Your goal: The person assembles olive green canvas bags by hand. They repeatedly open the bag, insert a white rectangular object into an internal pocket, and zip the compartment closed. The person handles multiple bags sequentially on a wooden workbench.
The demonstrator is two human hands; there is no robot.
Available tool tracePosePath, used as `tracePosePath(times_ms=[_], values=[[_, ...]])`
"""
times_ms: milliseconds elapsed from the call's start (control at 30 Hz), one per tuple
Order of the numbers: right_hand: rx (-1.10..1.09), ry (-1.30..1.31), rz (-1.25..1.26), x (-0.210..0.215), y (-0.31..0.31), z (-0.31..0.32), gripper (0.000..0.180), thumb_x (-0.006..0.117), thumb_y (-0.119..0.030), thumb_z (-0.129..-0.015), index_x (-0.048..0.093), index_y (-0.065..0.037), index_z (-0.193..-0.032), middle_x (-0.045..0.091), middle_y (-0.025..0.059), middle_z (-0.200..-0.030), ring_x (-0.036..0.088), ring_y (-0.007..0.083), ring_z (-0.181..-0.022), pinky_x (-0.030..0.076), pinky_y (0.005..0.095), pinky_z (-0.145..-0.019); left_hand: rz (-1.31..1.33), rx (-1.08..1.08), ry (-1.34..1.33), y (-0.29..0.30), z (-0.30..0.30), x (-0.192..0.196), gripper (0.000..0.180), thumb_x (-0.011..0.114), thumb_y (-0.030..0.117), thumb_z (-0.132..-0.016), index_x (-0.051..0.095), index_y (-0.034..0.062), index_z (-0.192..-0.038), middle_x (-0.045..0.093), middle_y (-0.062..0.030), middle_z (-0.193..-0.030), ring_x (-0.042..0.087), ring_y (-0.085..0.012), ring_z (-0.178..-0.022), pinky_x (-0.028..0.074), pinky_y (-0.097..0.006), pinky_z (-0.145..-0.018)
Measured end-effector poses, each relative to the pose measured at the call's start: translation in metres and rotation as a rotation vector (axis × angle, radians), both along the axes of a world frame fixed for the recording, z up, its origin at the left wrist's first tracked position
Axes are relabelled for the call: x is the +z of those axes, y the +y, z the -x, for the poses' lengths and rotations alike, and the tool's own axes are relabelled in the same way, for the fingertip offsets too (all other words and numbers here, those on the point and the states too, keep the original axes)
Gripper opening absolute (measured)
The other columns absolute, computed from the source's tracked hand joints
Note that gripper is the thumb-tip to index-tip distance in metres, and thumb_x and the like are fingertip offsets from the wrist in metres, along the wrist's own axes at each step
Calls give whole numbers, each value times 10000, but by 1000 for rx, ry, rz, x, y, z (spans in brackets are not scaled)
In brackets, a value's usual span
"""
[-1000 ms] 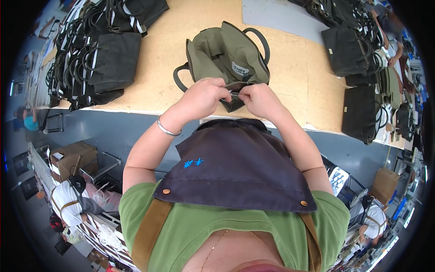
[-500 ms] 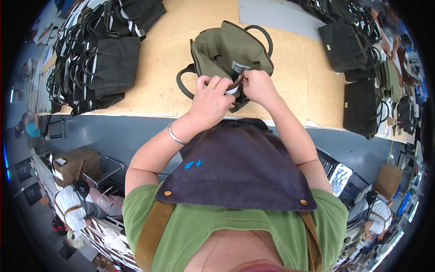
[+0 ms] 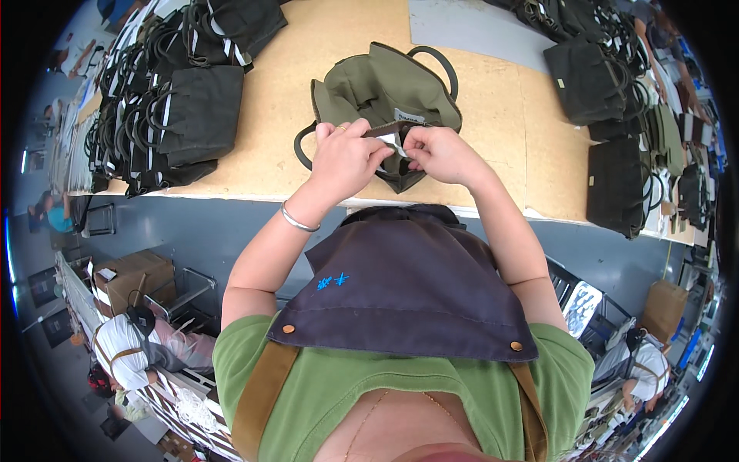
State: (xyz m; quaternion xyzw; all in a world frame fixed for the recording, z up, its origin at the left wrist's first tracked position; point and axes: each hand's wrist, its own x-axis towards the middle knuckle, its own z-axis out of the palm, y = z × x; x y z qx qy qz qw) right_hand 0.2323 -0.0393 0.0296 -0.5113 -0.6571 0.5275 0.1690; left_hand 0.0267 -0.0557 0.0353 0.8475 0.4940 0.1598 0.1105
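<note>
An olive-lined handbag (image 3: 362, 91) with dark rounded handles stands open on the table in front of me, its near wall turned toward my body. My left hand (image 3: 344, 160) is closed on the near rim of the bag, fingers over the edge and the thumb pointing inward. Facing it, my right hand (image 3: 445, 156) pinches at the same rim beside a small white strip (image 3: 391, 141). What exactly the right fingertips hold is hidden. A pale label (image 3: 409, 117) shows on the lining just beyond the rim.
Dark handbags (image 3: 198, 112) lie piled along the left of the tan tabletop (image 3: 269, 123). More dark bags (image 3: 616, 185) stand at the right edge. A grey sheet (image 3: 477, 31) covers the far part. Behind me are cardboard boxes (image 3: 137, 281) and seated people.
The near rim has tilted open toward me, showing more of the white strip. My right hand has shifted its pinch lower along the rim, and my left hand has moved slightly left.
</note>
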Motion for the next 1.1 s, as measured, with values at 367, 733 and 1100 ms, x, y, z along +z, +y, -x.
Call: tracePosePath(times_ms=[367,733,1100], values=[[122,-144,-441,-18,-6,-1,49,667,-45,-783,656,-4,-807,628,126,-756,622,258,-744,493,371,-675,-75,-204,22,-9,-2,0,102,781,224,-693,744,178,-775,545,10,-968,495,-192,-925,279,-367,-832],[172,-123,-325,75,14,0,87,686,-71,-791,694,-11,-853,651,117,-718,598,227,-622,463,329,-599,86,-218,-144,21,13,82,149,820,204,-662,750,134,-774,555,11,-941,476,-180,-904,251,-358,-842],[169,-191,-366,72,15,1,93,678,-46,-773,718,-14,-850,682,133,-789,657,259,-706,512,337,-645,89,-156,-96,24,8,76,188,801,255,-702,747,126,-829,567,-13,-1033,495,-206,-1004,265,-407,-905]])
